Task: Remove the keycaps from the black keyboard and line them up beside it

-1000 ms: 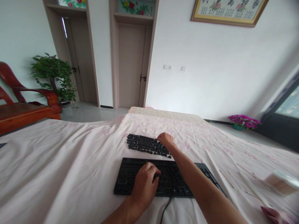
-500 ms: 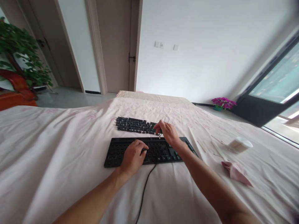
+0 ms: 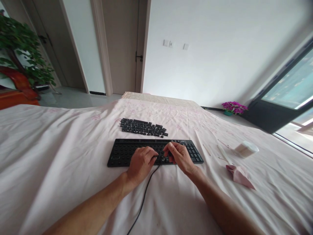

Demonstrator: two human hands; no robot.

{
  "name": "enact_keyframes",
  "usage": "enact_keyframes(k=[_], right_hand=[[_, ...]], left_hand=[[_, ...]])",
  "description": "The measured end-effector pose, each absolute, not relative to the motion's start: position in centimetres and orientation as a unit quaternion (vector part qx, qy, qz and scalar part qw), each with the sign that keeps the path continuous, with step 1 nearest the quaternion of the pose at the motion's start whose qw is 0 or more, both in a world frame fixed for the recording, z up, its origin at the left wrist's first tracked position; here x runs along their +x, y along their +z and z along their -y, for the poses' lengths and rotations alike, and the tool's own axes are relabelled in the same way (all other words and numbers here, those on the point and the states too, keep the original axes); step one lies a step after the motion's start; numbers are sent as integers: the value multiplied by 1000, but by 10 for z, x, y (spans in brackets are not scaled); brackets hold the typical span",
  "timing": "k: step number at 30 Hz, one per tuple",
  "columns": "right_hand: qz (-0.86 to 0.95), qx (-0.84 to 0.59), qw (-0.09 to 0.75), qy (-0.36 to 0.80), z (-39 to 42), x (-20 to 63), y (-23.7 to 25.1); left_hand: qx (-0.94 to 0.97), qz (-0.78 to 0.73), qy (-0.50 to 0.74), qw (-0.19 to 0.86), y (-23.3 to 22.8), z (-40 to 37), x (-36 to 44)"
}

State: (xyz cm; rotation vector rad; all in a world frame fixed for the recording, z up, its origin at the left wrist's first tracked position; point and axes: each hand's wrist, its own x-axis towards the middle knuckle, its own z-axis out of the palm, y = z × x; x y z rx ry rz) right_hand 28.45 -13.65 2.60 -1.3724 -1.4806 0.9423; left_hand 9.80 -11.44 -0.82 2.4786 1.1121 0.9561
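Note:
A black keyboard (image 3: pixel 137 141) lies on the pale pink cloth, many of its key positions bare on the left and middle. My left hand (image 3: pixel 142 163) rests on its middle, thumb and fingers pinched together over something dark and too small to name. Across from it, my right hand (image 3: pixel 180 157) is closed around a wire keycap puller, whose thin metal end shows below the fingers over the lower keys. Behind the keyboard, loose black keycaps (image 3: pixel 141 127) lie in rows on the cloth.
To the right are cotton swabs (image 3: pixel 206 150), a clear round tub of swabs (image 3: pixel 246 149) and a crumpled pink cloth (image 3: pixel 241 176). The keyboard's black cable (image 3: pixel 146 192) runs toward me. A bedsheet-like cover (image 3: pixel 73 140) spreads in folds beneath everything.
My right hand has come back from the loose keycaps to the keyboard's lower middle, beside my left hand. My left hand stays on the keyboard, and the view has shifted slightly.

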Motion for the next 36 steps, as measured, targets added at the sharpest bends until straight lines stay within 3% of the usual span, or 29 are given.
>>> enact_keyframes(k=[16, 29, 32, 36], right_hand=[[665, -589, 391, 241, 135, 275, 15], [794, -483, 356, 105, 133, 274, -3], [771, -499, 375, 125, 132, 274, -9], [685, -529, 462, 195, 131, 273, -13]], left_hand=[[870, -367, 296, 142, -14, 120, 109], [849, -421, 295, 124, -17, 120, 122], [851, -414, 302, 117, -18, 119, 123], [856, -408, 302, 99, -18, 118, 125]])
